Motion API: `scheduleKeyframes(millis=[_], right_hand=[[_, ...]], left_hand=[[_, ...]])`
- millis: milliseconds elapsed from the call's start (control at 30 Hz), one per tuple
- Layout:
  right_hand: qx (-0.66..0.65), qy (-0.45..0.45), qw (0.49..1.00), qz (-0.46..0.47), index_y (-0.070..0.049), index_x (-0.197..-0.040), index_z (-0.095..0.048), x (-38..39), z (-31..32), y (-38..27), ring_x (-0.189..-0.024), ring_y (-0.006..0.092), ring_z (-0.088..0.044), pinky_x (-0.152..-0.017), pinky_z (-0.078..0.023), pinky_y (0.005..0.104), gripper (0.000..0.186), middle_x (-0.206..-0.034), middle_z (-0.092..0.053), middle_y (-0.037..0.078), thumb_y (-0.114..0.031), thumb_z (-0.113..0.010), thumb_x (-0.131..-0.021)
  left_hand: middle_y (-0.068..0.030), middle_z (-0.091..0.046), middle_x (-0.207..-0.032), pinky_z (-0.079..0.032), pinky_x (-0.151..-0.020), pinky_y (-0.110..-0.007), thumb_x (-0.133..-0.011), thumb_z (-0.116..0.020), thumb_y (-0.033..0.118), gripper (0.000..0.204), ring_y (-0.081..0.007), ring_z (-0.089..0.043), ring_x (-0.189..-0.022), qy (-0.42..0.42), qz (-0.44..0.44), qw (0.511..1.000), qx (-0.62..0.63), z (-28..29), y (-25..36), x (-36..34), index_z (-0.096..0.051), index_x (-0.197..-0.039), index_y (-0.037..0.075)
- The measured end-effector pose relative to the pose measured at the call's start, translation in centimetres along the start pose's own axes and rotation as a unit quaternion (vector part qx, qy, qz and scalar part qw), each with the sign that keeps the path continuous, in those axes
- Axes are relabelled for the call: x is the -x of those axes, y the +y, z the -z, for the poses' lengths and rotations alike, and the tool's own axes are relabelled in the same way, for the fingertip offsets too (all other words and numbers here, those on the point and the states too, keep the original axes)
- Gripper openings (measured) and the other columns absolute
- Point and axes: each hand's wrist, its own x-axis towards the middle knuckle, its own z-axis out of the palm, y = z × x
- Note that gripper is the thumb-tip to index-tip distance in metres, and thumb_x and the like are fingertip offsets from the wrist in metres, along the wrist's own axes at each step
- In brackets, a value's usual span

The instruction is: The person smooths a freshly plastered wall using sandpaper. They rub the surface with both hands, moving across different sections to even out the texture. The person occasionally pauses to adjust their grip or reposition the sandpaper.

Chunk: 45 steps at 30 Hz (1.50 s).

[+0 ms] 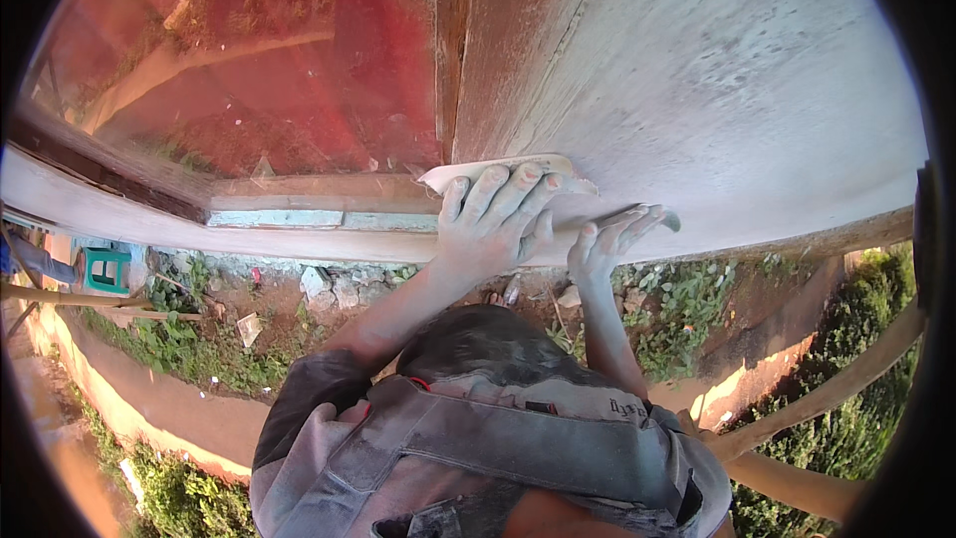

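Whitish dust coats both my hands. My left hand [495, 217] presses a pale sheet of sandpaper [543, 165] against the wall, its fingers spread over the sheet beside the lower corner of the window. To its right, my right hand [609, 244] is raised to the bottom of the white wall [737, 120], fingers stretched out. A dark grey, curled piece of sandpaper [672, 222] sticks out past those fingertips; most of it is hidden. Worn brown wood [488, 50] shows between the window and the whiter surface.
The window pane [269, 70] is reddish and reflective, with a pale blue strip [279, 219] along its sill. Below lie rubble [344, 289] and weeds. A green stool [107, 271] stands far left, near another person's leg [50, 257]. Wooden poles [827, 379] cross at right.
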Motion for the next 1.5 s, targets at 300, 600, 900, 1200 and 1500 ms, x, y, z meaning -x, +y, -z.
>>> scheduleKeyframes(millis=[300, 600, 900, 1200, 1500], right_hand=[[0.056, 0.063, 0.982, 0.169, 0.004, -0.146, -0.010, -7.4, -0.1, -5.2, -0.139, 0.0495, -0.003, -0.108, -0.008, 0.0616, 0.076, -0.150, -0.009, 0.031, -0.049, -0.033, -0.096], [-0.050, 0.103, 0.993, -0.028, 0.003, -0.146, -0.002, -9.7, 2.1, -0.2, -0.139, 0.0483, 0.001, -0.110, -0.001, 0.0599, 0.076, -0.151, -0.002, 0.028, -0.046, -0.033, -0.097], [0.065, -0.011, 0.994, 0.085, 0.003, -0.146, -0.003, 3.0, -2.0, 0.3, -0.140, 0.0452, -0.001, -0.111, -0.004, 0.0573, 0.080, -0.152, -0.002, 0.027, -0.053, -0.028, -0.096], [-0.028, 0.227, 0.973, -0.017, 0.006, -0.145, -0.007, -16.0, 5.1, 0.8, -0.141, 0.0409, 0.002, -0.114, 0.000, 0.0524, 0.089, -0.152, -0.006, 0.027, -0.064, -0.020, -0.092], [-0.117, 0.075, 0.912, -0.386, 0.005, -0.145, 0.005, -2.5, 2.1, 2.4, -0.142, 0.0383, 0.002, -0.114, -0.002, 0.0483, 0.098, -0.153, 0.003, 0.025, -0.071, -0.018, -0.089]], left_hand=[[-0.0203, -0.050, -0.123, -0.025, -0.094, -0.055, -0.082, -0.053, 0.047, 0.056, -0.0435, -0.042, -0.113, 0.020, 0.004, 0.997, -0.077, 0.1, -0.1, -3.6, -0.057, -0.113, 0.001], [-0.0105, -0.043, -0.139, -0.017, -0.106, -0.055, -0.083, -0.054, 0.042, 0.052, -0.0356, -0.039, -0.124, 0.095, 0.062, 0.993, -0.020, 1.6, -1.4, -6.3, -0.059, -0.123, 0.008], [-0.0086, -0.051, -0.132, -0.020, -0.108, -0.052, -0.082, -0.060, 0.036, 0.044, -0.0323, -0.046, -0.118, -0.085, -0.117, 0.989, -0.034, -0.3, -1.0, 0.7, -0.061, -0.116, 0.008], [-0.0209, -0.034, -0.145, -0.012, -0.111, -0.052, -0.093, -0.040, 0.038, 0.057, -0.0418, -0.032, -0.133, 0.170, -0.039, 0.983, -0.058, 2.6, 0.6, -15.6, -0.040, -0.139, 0.003], [-0.0202, -0.044, -0.133, -0.014, -0.109, -0.054, -0.091, -0.050, 0.034, 0.049, -0.0428, -0.042, -0.122, -0.048, -0.087, 0.988, -0.121, 1.9, -1.7, -2.6, -0.051, -0.125, -0.001]])
